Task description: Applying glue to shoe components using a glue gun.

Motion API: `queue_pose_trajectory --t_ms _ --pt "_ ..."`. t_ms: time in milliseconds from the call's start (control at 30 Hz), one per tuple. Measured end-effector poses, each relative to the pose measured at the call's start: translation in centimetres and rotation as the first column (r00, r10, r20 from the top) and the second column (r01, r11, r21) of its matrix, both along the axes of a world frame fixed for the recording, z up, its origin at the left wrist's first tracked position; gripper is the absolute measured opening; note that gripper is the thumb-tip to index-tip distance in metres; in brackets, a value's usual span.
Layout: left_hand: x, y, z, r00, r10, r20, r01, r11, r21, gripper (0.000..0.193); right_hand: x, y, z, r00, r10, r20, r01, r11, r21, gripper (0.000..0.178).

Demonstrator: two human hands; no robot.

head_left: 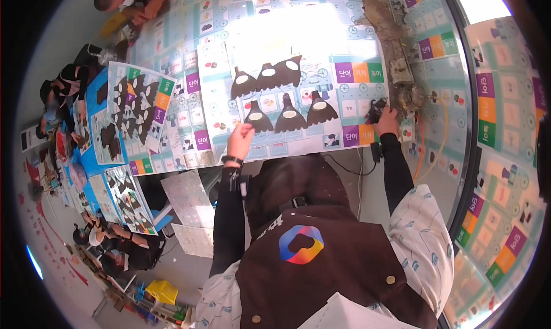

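Several dark brown, bell-shaped flat pieces, each with a white oval, lie in two rows on the printed sheet in front of me. My left hand [240, 139] is at the sheet's near edge, beside the nearest-left dark piece [257, 119]. Its fingers are bent together; anything small between them is hidden. At the right, my right hand [388, 123] has its fingers closed against a small black clump [376, 108] whose kind I cannot make out. The middle piece [291, 119] and right piece [321, 107] of the near row lie apart from both hands.
A brown, worn strip [385, 20] runs along the table's right side, with a metal fitting [411, 98] and thin orange and yellow hoses. Another sheet of dark pieces [135, 108] lies at the left. Across the table a person's arms [163, 0] rest; other people work farther left.
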State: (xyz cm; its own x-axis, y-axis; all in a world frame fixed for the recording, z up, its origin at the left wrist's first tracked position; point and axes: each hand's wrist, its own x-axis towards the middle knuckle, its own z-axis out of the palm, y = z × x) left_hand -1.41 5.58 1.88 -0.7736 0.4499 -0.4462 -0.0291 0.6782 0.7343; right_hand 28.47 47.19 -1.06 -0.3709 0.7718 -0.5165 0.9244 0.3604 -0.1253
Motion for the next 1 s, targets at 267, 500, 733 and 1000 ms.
queue_pose_trajectory --t_ms 267,500,733,1000 --pt "-3.5 13.2 -2.0 0.849 -0.383 -0.363 0.353 0.924 -0.149 0.024 2.4 -1.6 -1.5 0.983 0.158 -0.094 -0.133 0.964 0.229 0.067" --pt "-7.7 24.5 -4.7 0.619 -0.622 -0.479 0.355 0.766 -0.537 0.024 0.5 -1.5 4.5 0.683 -0.377 -0.626 0.262 0.926 -0.271 0.039" --pt "-6.8 27.3 -4.0 0.841 -0.507 -0.187 0.334 0.76 -0.558 0.029 -6.7 0.2 12.4 0.593 -0.656 -0.468 0.16 0.665 -0.729 0.02" --pt "-1.3 29.0 -3.9 0.906 -0.306 -0.292 0.188 0.91 -0.37 0.031 -15.2 1.4 11.9 0.721 -0.525 -0.453 -0.039 0.622 -0.782 0.018"
